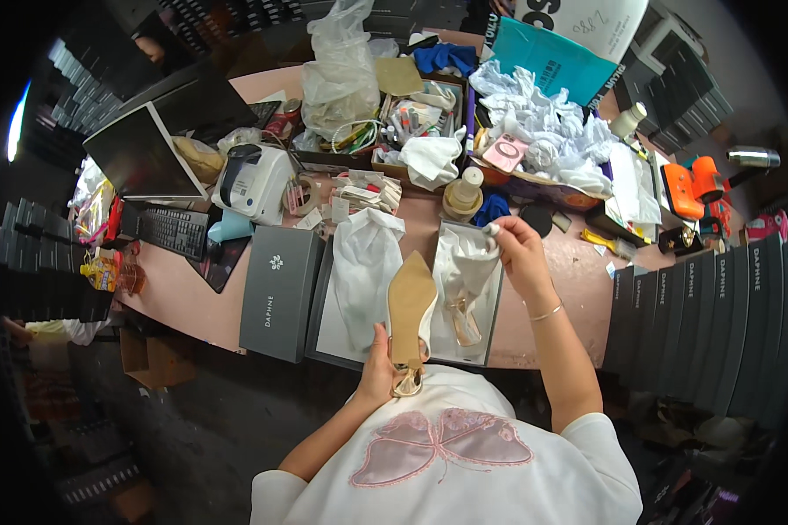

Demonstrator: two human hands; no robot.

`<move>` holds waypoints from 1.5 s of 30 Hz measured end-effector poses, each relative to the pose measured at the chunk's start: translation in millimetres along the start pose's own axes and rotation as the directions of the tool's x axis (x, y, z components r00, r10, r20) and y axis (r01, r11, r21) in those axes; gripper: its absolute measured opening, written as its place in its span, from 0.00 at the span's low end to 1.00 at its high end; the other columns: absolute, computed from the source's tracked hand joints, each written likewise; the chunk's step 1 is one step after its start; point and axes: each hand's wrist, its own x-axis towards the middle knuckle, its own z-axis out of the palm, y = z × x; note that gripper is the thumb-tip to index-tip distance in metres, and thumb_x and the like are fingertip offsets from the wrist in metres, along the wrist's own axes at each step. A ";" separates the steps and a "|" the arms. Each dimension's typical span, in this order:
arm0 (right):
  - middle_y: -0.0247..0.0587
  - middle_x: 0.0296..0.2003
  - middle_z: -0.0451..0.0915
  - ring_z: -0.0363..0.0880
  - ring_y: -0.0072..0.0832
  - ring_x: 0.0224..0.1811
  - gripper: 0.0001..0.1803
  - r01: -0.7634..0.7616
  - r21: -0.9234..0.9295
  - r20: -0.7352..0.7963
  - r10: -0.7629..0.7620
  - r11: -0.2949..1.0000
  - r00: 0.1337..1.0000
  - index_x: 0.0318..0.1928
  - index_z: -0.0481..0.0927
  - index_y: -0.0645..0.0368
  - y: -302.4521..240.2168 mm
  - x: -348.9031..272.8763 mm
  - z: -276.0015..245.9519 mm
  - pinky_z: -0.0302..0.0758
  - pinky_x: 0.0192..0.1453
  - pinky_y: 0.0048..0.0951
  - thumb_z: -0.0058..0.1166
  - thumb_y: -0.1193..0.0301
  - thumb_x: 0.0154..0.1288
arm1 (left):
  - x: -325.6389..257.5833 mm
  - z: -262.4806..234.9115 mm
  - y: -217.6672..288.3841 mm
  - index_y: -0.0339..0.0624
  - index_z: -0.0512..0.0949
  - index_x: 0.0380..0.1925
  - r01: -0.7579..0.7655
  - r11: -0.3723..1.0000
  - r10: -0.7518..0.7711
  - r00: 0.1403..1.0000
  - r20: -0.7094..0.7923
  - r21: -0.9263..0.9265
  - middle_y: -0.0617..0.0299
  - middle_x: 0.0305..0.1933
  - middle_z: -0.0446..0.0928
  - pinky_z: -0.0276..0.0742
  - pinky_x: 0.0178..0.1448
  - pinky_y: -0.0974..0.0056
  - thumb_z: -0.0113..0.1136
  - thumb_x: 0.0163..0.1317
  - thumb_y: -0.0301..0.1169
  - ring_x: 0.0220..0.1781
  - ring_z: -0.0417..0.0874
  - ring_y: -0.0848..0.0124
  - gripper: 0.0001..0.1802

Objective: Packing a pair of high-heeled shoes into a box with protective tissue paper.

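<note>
My left hand (377,374) grips a high-heeled shoe (412,306) near its heel. The shoe's tan sole faces up and its pointed toe points away from me. Raised at the right, my right hand (524,256) pinches a small white wad (492,229). Below both hands lies an open shoebox (494,315) with white tissue paper (359,271) in its left part. On its right side is a second white shoe (462,319) with a shiny, pale gold heel. The dark grey box lid (278,293) lies just left of the box.
A capped bottle (463,194) stands just behind the shoebox. Farther back are a label printer (252,179), a keyboard (166,229), a monitor (144,153) and a carton of crumpled white paper (543,131). Stacked shoeboxes (709,324) line the right side.
</note>
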 end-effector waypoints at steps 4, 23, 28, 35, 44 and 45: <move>0.28 0.34 0.78 0.73 0.11 0.33 0.11 0.082 -0.025 -0.008 -0.083 0.996 0.997 0.48 0.78 0.62 -4.8 57.2 -8.2 0.69 0.35 0.14 0.51 0.76 0.67 | -5.5 -7.8 1.7 0.37 0.74 0.41 -0.030 0.995 0.024 0.998 -0.063 -0.098 0.58 0.32 0.75 0.78 0.37 0.67 0.27 0.67 0.65 0.32 0.79 0.70 0.40; 0.45 0.35 0.76 0.78 0.43 0.36 0.12 0.426 -0.895 0.335 -0.435 0.131 0.836 0.46 0.80 0.57 15.2 134.3 -9.3 0.75 0.41 0.36 0.52 0.76 0.62 | 19.7 9.6 2.8 0.37 0.73 0.46 -0.037 0.996 0.022 0.984 -0.178 -0.083 0.55 0.37 0.76 0.80 0.35 0.65 0.30 0.67 0.64 0.32 0.80 0.68 0.39; 0.46 0.35 0.77 0.79 0.43 0.35 0.07 0.435 -0.883 0.321 -0.447 0.177 0.835 0.40 0.78 0.60 5.8 139.7 -15.0 0.76 0.39 0.36 0.54 0.75 0.60 | 20.8 9.6 1.8 0.37 0.72 0.47 -0.029 0.999 0.021 0.982 -0.186 -0.044 0.55 0.37 0.76 0.80 0.35 0.64 0.31 0.67 0.63 0.33 0.80 0.69 0.38; 0.43 0.38 0.77 0.77 0.41 0.41 0.11 0.494 -0.869 0.387 -0.575 0.036 0.721 0.41 0.80 0.59 14.6 128.3 -9.4 0.75 0.43 0.36 0.60 0.72 0.57 | 25.8 8.1 -1.0 0.37 0.72 0.46 -0.051 0.994 0.028 0.976 -0.218 -0.098 0.55 0.37 0.75 0.80 0.34 0.64 0.33 0.68 0.62 0.33 0.80 0.69 0.37; 0.45 0.38 0.77 0.77 0.42 0.40 0.10 0.543 -0.833 0.436 -0.474 0.110 0.765 0.39 0.80 0.62 5.3 139.7 -20.6 0.75 0.45 0.36 0.59 0.77 0.54 | 26.5 9.5 -0.6 0.38 0.72 0.46 -0.046 0.993 0.020 0.973 -0.228 -0.110 0.56 0.38 0.75 0.81 0.35 0.64 0.33 0.68 0.62 0.35 0.80 0.70 0.36; 0.46 0.37 0.77 0.77 0.42 0.39 0.09 0.541 -0.828 0.437 -0.435 0.148 0.787 0.38 0.80 0.62 2.4 142.2 -19.9 0.75 0.44 0.36 0.59 0.77 0.54 | 26.5 10.3 -0.5 0.38 0.72 0.46 -0.043 0.995 0.023 0.977 -0.214 -0.090 0.56 0.38 0.75 0.81 0.35 0.64 0.34 0.68 0.61 0.35 0.80 0.70 0.35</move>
